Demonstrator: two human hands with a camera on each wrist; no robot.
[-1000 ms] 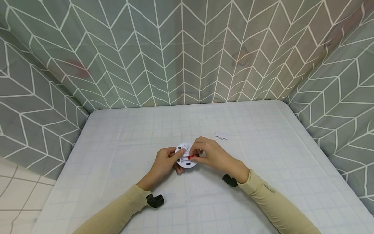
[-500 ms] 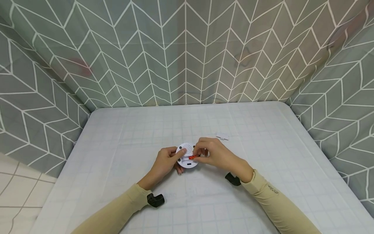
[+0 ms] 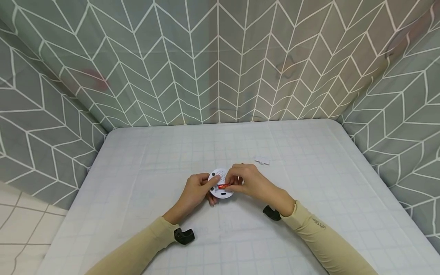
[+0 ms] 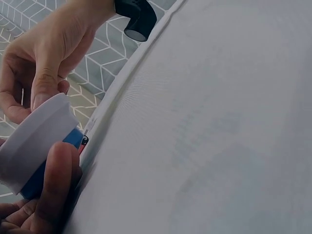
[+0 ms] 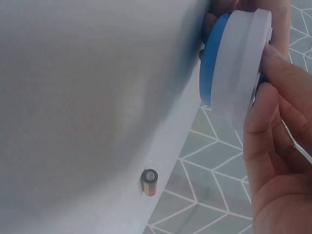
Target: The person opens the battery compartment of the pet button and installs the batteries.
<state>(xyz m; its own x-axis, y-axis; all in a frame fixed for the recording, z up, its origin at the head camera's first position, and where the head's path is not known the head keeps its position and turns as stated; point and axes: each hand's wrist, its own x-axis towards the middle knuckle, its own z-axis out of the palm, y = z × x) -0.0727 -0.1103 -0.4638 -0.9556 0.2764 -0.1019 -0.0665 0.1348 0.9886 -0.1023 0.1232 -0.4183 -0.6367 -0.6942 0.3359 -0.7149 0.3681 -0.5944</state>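
My left hand (image 3: 197, 190) grips a round white device (image 3: 222, 194) with a blue front, its thumb over the upward-facing back. That back shows speaker holes, dark round feet and a battery slot. A red battery (image 3: 222, 186) lies along the slot, and my right hand (image 3: 249, 181) pinches its right end between thumb and fingers. In the right wrist view the device's white side (image 5: 236, 58) hides most of the slot, and the right fingertips (image 5: 267, 95) are at its back face. A second battery (image 5: 150, 183) is on the table beyond the hands, mostly hidden in the head view.
A small white battery cover (image 3: 262, 160) lies on the table behind the right hand. The table (image 3: 154, 152) has a pale gridded cloth, and patterned curtains (image 3: 216, 76) stand along its back and sides. Each wrist wears a black camera (image 3: 184, 236).
The red battery has gone from slanting at the slot's right side to lying level along it. My right hand has shifted slightly down and left with it; my left hand keeps its grip.
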